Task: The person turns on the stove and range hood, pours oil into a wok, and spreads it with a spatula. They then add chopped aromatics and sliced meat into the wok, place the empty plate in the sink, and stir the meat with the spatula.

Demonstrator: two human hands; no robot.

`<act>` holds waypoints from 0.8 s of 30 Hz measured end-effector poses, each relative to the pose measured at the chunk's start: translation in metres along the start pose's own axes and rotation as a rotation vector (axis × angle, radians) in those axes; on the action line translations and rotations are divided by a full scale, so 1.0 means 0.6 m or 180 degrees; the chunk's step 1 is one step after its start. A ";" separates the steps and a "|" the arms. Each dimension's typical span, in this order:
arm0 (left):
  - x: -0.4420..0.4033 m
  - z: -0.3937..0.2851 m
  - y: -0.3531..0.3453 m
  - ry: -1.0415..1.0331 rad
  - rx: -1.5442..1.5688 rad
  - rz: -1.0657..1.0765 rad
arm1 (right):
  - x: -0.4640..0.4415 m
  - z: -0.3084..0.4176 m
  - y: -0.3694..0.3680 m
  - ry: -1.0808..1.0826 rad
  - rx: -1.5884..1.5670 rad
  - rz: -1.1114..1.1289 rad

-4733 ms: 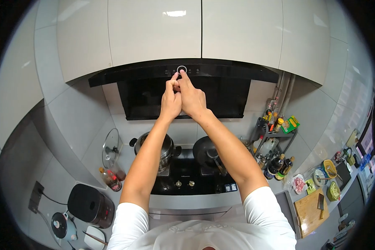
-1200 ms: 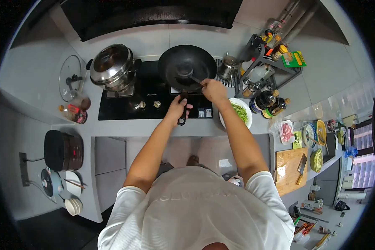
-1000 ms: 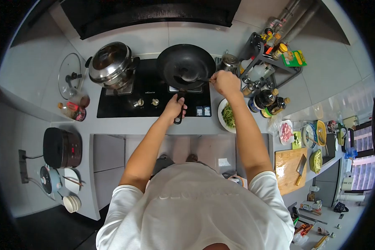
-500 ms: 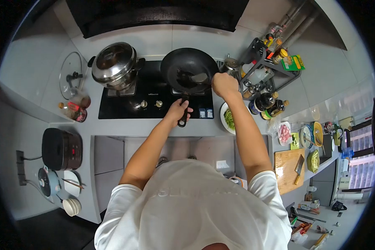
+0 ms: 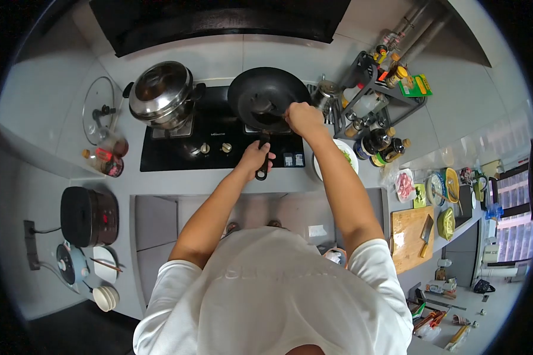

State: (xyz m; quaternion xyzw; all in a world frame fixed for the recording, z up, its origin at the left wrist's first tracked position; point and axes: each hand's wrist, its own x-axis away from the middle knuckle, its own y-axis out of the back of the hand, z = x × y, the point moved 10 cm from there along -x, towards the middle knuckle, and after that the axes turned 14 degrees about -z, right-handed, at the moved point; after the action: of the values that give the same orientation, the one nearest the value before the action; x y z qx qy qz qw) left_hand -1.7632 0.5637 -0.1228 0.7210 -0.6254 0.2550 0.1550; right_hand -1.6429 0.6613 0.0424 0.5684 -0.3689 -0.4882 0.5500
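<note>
Left hand [image 5: 254, 158] wrapped round the black wok handle [image 5: 262, 173], which sticks out toward the front edge of the table [image 5: 195, 186]; white plate [image 5: 318, 170] of greens right of the stove [image 5: 172, 155], partly hidden by the right forearm. Right hand [image 5: 304, 120] a closed fist on the spatula [image 5: 263, 106] handle, blade down inside the wok [image 5: 269, 86], wok sitting on the right burner. Lidded steel pot [image 5: 161, 94] on left burner, metal kettle [image 5: 326, 94] just right of wok, dark range hood [image 5: 219, 23] beyond.
</note>
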 end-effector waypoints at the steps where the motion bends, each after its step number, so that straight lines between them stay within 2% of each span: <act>1: 0.000 0.001 0.000 0.0000 -0.0041 0.0008 | -0.007 0.001 -0.003 -0.0005 0.0019 -0.0057; 4: 0.009 -0.020 0.003 -0.0191 -0.0066 -0.0090 | 0.008 0.014 0.036 0.0059 0.0429 0.0095; 7: 0.012 -0.022 0.004 -0.0347 -0.0147 -0.0255 | 0.022 0.038 0.071 0.0261 0.0377 0.0209; 11: 0.019 -0.028 0.006 -0.0609 -0.0279 -0.0497 | 0.001 0.010 0.002 0.0063 0.0066 -0.0074; 13: 0.032 -0.015 0.006 -0.0279 -0.0368 -0.0325 | 0.022 0.006 0.000 0.0019 0.0034 -0.0227; 15: 0.055 -0.010 -0.002 0.0099 -0.0120 -0.0195 | 0.039 0.019 -0.003 0.0143 0.0086 0.0028; 19: 0.046 -0.005 -0.014 -0.0051 0.0017 -0.0015 | 0.031 0.040 0.029 0.0168 0.0053 -0.0036; 21: 0.044 -0.007 -0.017 -0.0150 0.0034 -0.0049 | 0.008 0.003 -0.017 0.0027 0.0062 -0.0102; 24: 0.042 -0.007 -0.009 -0.0116 0.0119 -0.0003 | 0.017 -0.006 -0.006 0.0045 0.0329 0.0024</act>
State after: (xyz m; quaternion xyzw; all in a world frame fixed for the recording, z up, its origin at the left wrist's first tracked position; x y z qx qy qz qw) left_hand -1.7563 0.5463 -0.1048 0.7286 -0.6229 0.2533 0.1302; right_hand -1.6373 0.6527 0.0372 0.5981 -0.3919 -0.4623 0.5243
